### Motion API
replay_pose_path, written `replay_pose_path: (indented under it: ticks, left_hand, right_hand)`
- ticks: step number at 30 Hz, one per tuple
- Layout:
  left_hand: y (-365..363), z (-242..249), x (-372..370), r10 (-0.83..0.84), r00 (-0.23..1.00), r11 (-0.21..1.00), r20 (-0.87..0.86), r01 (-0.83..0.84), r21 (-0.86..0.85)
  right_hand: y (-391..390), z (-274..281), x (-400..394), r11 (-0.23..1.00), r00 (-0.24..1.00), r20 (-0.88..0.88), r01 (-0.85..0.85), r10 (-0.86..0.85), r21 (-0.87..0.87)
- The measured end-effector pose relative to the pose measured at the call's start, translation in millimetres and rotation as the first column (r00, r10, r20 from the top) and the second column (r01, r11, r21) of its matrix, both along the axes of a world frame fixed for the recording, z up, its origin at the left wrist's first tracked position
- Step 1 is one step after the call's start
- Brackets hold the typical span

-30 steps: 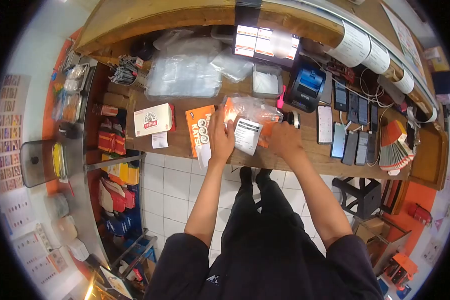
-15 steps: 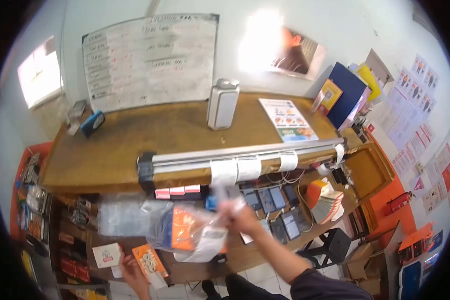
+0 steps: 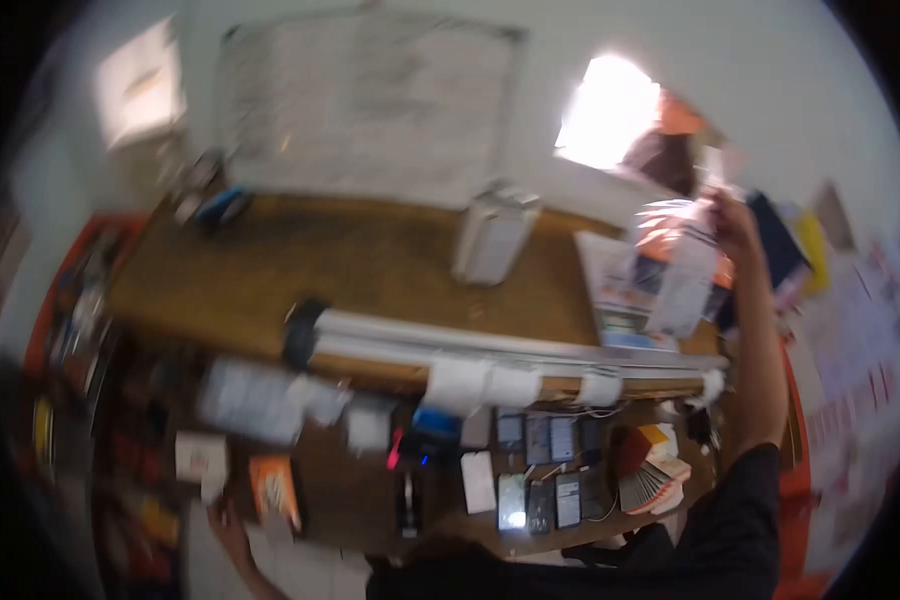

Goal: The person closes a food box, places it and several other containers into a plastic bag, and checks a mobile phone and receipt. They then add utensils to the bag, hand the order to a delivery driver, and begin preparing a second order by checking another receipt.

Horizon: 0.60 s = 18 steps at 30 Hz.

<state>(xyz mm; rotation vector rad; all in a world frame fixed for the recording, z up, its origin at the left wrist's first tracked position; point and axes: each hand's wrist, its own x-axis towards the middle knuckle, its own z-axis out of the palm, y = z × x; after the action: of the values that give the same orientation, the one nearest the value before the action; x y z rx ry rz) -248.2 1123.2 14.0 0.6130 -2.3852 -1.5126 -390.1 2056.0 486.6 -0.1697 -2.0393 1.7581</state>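
My right hand (image 3: 727,222) is raised at the upper right, closed on a clear plastic bag (image 3: 670,262) with orange and dark contents and a white printed paper. The bag hangs in front of the poster (image 3: 605,270) on the upper counter, near the wall opening. My left hand (image 3: 224,522) is at the lower left, by the desk's front edge. It touches or is very near a small white paper (image 3: 212,488), but blur hides its fingers. Just above lies a white card (image 3: 201,457), and an orange booklet (image 3: 273,490) is to its right.
Several phones (image 3: 511,500) lie on the lower desk (image 3: 345,500), beside a fanned stack of booklets (image 3: 653,483). A white box-shaped device (image 3: 495,233) stands on the upper counter (image 3: 350,250). Clear plastic bags (image 3: 250,400) lie at the desk's left.
My right hand has carried the bag from above the lower desk up and right, to the wall opening. The camera view has shifted. My left hand remains near the desk's left front edge.
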Motion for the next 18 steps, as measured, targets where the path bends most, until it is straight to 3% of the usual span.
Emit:
replay_pose_path:
  ticks: [1,2,3,4,5,6,7,8,9,12,14,17,18]
  left_hand:
    - [-0.3,-4.3,3.6,0.097,0.991,0.995,0.093,-0.095,-0.030]
    - [-14.5,-20.6,5.2,0.094,0.987,0.994,0.132,-0.086,-0.063]
    - [-26.6,-40.6,11.2,0.129,0.975,0.970,0.182,-0.086,-0.226]
    - [-29.8,-35.1,2.1,0.125,0.959,0.982,0.256,-0.082,-0.172]
    - [-45.3,-62.5,3.8,0.059,0.974,0.998,0.218,-0.063,0.009]
    - [-20.6,-30.3,1.2,0.098,0.955,0.992,0.279,-0.115,0.045]
    - [-30.1,-59.2,2.6,0.069,0.956,0.981,0.286,-0.118,0.157]
    - [-44.6,-94.1,2.2,-0.008,0.942,0.978,0.334,-0.063,0.201]
    - [-41.6,-91.6,1.3,-0.156,0.941,0.966,0.300,0.082,0.246]
    - [-8.6,-71.4,-9.7,-0.173,0.891,0.953,0.420,0.043,0.301]
    - [-2.2,-85.4,-8.6,-0.254,0.886,0.953,0.388,0.160,0.259]
    - [10.8,-72.0,-20.3,-0.401,0.732,0.915,0.551,0.296,0.273]
    - [6.0,-71.9,-29.4,-0.468,0.615,0.850,0.634,0.510,0.132]
  right_hand:
    - [66.8,-23.6,-22.6,0.976,0.979,0.003,-0.203,0.204,0.079]
    - [127.8,-43.9,-39.8,0.989,0.996,0.046,-0.086,0.081,0.118]
    - [130.9,-55.5,-45.7,0.990,0.994,0.091,0.044,-0.056,0.136]
    - [137.3,-68.2,-62.3,0.982,0.983,0.128,0.111,-0.131,0.150]
    - [145.1,-81.7,-81.8,0.975,0.972,0.162,0.141,-0.169,0.170]
    - [152.9,-93.6,-98.3,0.968,0.963,0.186,0.161,-0.197,0.190]
    - [154.1,-103.9,-107.9,0.960,0.953,0.205,0.179,-0.224,0.214]
    - [155.0,-114.4,-111.3,0.951,0.943,0.216,0.202,-0.253,0.234]
    - [155.5,-123.3,-108.8,0.942,0.936,0.215,0.221,-0.278,0.254]
    - [150.2,-138.7,-86.7,0.909,0.917,0.203,0.270,-0.343,0.317]
    - [140.7,-147.4,-59.6,0.884,0.912,0.162,0.303,-0.378,0.356]
    - [83.8,-159.5,15.1,0.841,0.911,0.033,0.365,-0.411,0.400]
    - [51.3,-165.9,50.9,0.830,0.909,-0.013,0.385,-0.416,0.404]
